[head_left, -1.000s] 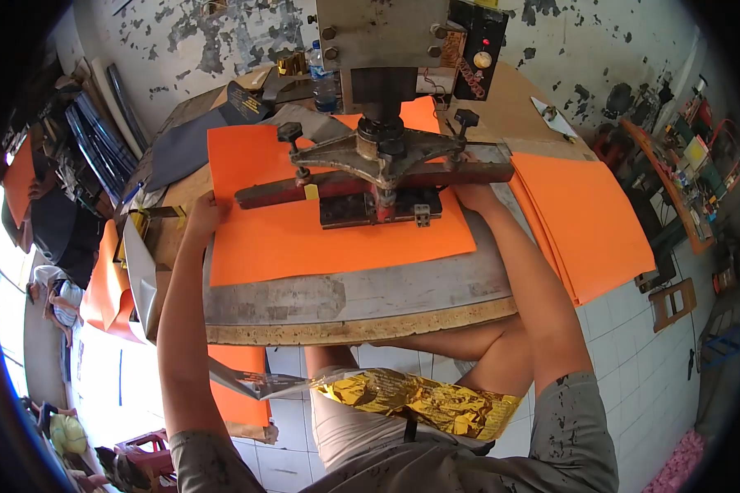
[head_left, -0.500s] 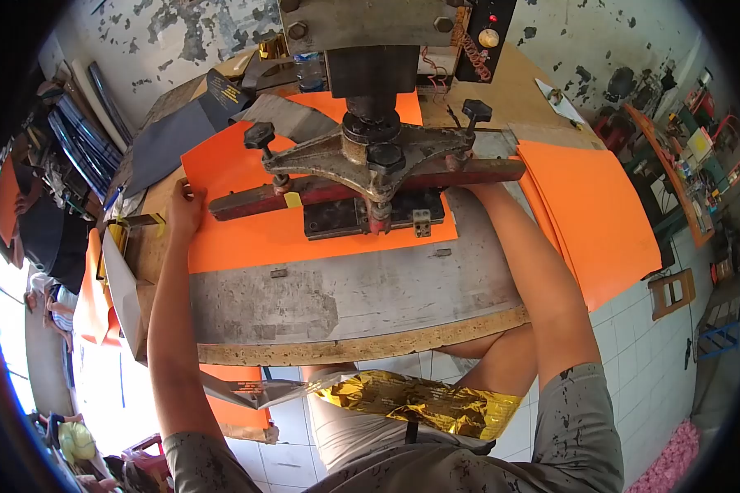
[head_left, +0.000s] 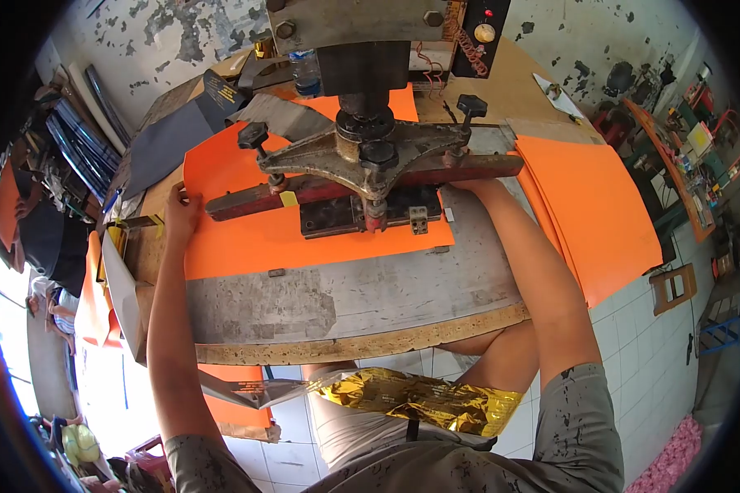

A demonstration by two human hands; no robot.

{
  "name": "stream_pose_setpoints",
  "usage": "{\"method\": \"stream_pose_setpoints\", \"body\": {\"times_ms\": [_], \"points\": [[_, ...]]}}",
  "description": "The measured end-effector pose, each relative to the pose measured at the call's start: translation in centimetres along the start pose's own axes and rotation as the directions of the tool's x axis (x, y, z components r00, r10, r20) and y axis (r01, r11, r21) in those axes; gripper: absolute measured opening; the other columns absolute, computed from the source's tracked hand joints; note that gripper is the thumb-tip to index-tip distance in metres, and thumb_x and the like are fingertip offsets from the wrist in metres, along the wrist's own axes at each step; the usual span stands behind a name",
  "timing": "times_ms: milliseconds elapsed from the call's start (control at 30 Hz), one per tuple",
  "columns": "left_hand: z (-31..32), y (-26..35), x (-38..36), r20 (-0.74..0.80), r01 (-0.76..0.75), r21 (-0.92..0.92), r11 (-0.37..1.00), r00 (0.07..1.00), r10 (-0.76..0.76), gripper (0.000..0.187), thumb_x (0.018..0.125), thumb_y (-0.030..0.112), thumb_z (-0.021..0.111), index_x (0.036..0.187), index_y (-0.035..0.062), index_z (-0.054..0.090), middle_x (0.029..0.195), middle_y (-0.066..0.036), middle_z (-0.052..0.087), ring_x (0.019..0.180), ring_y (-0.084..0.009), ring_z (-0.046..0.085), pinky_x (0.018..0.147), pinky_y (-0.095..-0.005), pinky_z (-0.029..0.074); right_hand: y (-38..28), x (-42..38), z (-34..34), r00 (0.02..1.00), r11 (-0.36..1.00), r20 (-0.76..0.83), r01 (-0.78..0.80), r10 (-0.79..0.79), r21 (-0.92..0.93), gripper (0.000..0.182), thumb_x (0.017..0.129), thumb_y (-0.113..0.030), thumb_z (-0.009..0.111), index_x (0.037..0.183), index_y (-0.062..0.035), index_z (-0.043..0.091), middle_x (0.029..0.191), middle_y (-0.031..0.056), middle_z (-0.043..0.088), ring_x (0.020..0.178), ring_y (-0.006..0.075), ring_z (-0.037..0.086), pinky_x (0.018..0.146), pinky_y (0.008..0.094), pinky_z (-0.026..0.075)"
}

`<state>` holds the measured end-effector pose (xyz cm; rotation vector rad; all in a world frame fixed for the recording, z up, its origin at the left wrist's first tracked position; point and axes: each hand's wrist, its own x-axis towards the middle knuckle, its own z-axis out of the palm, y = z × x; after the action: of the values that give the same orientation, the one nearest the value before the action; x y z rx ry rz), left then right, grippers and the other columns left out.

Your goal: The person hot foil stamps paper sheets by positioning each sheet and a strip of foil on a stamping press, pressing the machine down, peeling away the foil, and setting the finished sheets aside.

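Observation:
An orange sheet lies on the grey metal bed beneath a hot-stamping press. Its near edge meets two small metal stops on the bed. At the sheet's left edge, my left hand is closed with curled fingers, pinching the sheet. My right hand reaches to the sheet's right edge; its fingertips are hidden behind the red press bar. The dark stamping block hangs over the sheet.
A stack of orange sheets lies to the right. Gold foil hangs across my lap below the bed's wooden front edge. Dark grey sheets lie at the back left. A control panel stands behind the press.
The orange sheet has slid slightly toward me, its near edge now at the metal stops. My right hand has shifted a little left. My left hand stays at the left edge.

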<state>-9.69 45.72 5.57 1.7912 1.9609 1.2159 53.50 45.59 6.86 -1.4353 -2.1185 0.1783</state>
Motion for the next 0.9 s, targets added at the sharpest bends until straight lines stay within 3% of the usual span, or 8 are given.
{"method": "stream_pose_setpoints", "body": {"times_ms": [67,167,233,300,333,400,500,900], "points": [[-0.5,2.0,-1.1,0.001,0.024,0.029,0.999,1.000,-0.025,0.052,0.091,0.020,0.073,0.138,0.0028,0.058,0.109,-0.015,0.071,0.084,-0.0237,0.068,0.076,-0.0399,0.055,0.7,-0.1,0.5,0.998,0.997,-0.024,0.057,-0.058,-0.056,0.031,0.097,-0.029,0.064,0.117,-0.0061,0.061,0.119,0.0244,0.060,0.113,0.0447,0.056,0.097,0.0520,0.046],[-1.0,3.0,-3.3,-0.206,0.010,0.409,0.913,0.975,0.082,0.056,0.091,0.024,0.075,0.140,0.0034,0.056,0.128,-0.019,0.063,0.110,-0.0317,0.064,0.097,-0.0446,0.051,0.5,-1.5,0.7,0.986,0.989,-0.092,0.133,-0.138,-0.058,0.029,0.100,-0.024,0.060,0.123,-0.0059,0.060,0.127,0.0232,0.059,0.122,0.0433,0.054,0.101,0.0526,0.044],[-2.4,4.4,-7.0,-0.054,-0.086,0.379,0.921,0.992,0.114,0.055,0.093,0.025,0.073,0.140,0.0033,0.056,0.138,-0.020,0.058,0.126,-0.0358,0.055,0.107,-0.0463,0.044,-3.9,-4.9,-2.4,1.000,0.999,0.005,0.026,-0.026,0.021,0.030,0.102,-0.019,0.057,0.128,-0.0053,0.060,0.133,0.0218,0.058,0.129,0.0417,0.051,0.105,0.0525,0.042],[-3.6,8.4,-12.2,0.123,-0.196,0.277,0.941,0.978,0.168,0.051,0.096,0.025,0.069,0.140,0.0032,0.057,0.144,-0.019,0.055,0.137,-0.0385,0.048,0.115,-0.0475,0.039,-6.9,-9.4,-4.6,0.999,0.994,0.031,-0.024,0.027,-0.103,0.034,0.104,-0.014,0.052,0.136,-0.0032,0.056,0.141,0.0185,0.055,0.135,0.0380,0.048,0.112,0.0511,0.038],[-4.0,11.5,-15.1,0.219,-0.252,0.187,0.950,0.953,0.210,0.047,0.098,0.024,0.066,0.139,0.0031,0.057,0.147,-0.019,0.054,0.141,-0.0392,0.046,0.117,-0.0477,0.037,-9.2,-11.5,-6.1,0.998,0.996,0.066,0.029,-0.024,-0.083,0.038,0.104,-0.016,0.053,0.140,-0.0024,0.054,0.144,0.0172,0.054,0.138,0.0363,0.047,0.114,0.0502,0.037],[-4.3,16.2,-19.4,0.326,-0.309,0.223,0.924,0.917,0.228,0.041,0.101,0.023,0.060,0.138,0.0035,0.059,0.153,-0.017,0.050,0.145,-0.0397,0.042,0.120,-0.0485,0.034,-12.4,-14.7,-7.2,0.988,0.993,0.129,0.098,-0.090,-0.060,0.045,0.105,-0.020,0.054,0.145,-0.0020,0.051,0.149,0.0152,0.053,0.141,0.0339,0.045,0.116,0.0489,0.035],[-3.1,16.8,-22.5,0.346,-0.272,0.240,0.932,0.921,0.179,0.040,0.102,0.023,0.057,0.137,0.0033,0.060,0.157,-0.015,0.048,0.147,-0.0391,0.040,0.122,-0.0493,0.031,-14.0,-17.5,-6.5,0.977,0.991,0.185,0.121,-0.108,-0.059,0.051,0.105,-0.026,0.055,0.150,-0.0033,0.047,0.154,0.0137,0.050,0.145,0.0324,0.042,0.117,0.0483,0.034],[-2.2,17.4,-23.3,0.200,-0.222,0.405,0.887,0.968,0.152,0.046,0.092,0.022,0.064,0.135,0.0059,0.061,0.151,-0.015,0.053,0.143,-0.0396,0.044,0.120,-0.0519,0.032,-14.0,-17.6,-6.0,0.976,0.995,0.196,0.101,-0.097,-0.010,0.058,0.104,-0.030,0.059,0.154,-0.0053,0.044,0.154,0.0118,0.050,0.146,0.0301,0.042,0.119,0.0489,0.032]]}}
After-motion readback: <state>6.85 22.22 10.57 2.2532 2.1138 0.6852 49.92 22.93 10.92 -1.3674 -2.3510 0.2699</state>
